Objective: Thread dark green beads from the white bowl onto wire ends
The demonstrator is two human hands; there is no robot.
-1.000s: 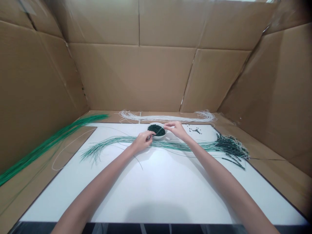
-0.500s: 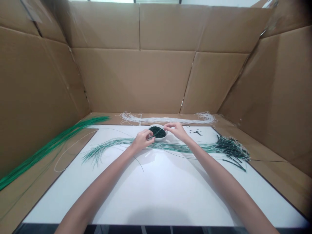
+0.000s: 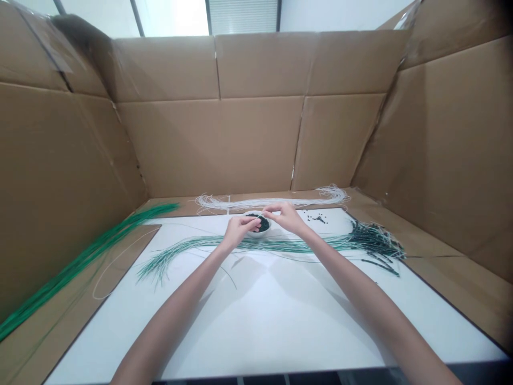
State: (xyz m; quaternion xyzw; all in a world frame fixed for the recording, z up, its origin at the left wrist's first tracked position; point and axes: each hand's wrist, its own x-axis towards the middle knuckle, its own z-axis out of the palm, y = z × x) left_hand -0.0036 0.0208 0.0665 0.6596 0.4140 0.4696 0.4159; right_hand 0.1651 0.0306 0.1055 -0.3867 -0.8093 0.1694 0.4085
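Note:
Over a small white bowl (image 3: 266, 232) of dark green beads (image 3: 263, 224), my two hands meet at a thin pale strand (image 3: 260, 215). My left hand (image 3: 239, 231) is closed in a pinch on it at the bowl's left side. From the right, my right hand (image 3: 285, 217) pinches the same strand near its end, fingertips close to the left ones. Whether beads sit on the strand under my fingers is hidden. Just in front of the bowl lies a long bundle of thin green strands (image 3: 192, 242), passing beneath both wrists, with dark beaded ends (image 3: 374, 239) at the right.
A bundle of white strands (image 3: 272, 203) lies along the back. Bright green strands (image 3: 104, 246) run down the left side. Several loose dark beads (image 3: 319, 219) are scattered right of the bowl on the white board (image 3: 256, 321). Cardboard walls (image 3: 256, 144) enclose the back and sides.
My hands have drawn closer together, and my left fingers now cover the dark beaded length that showed between them. The head view has tilted upward.

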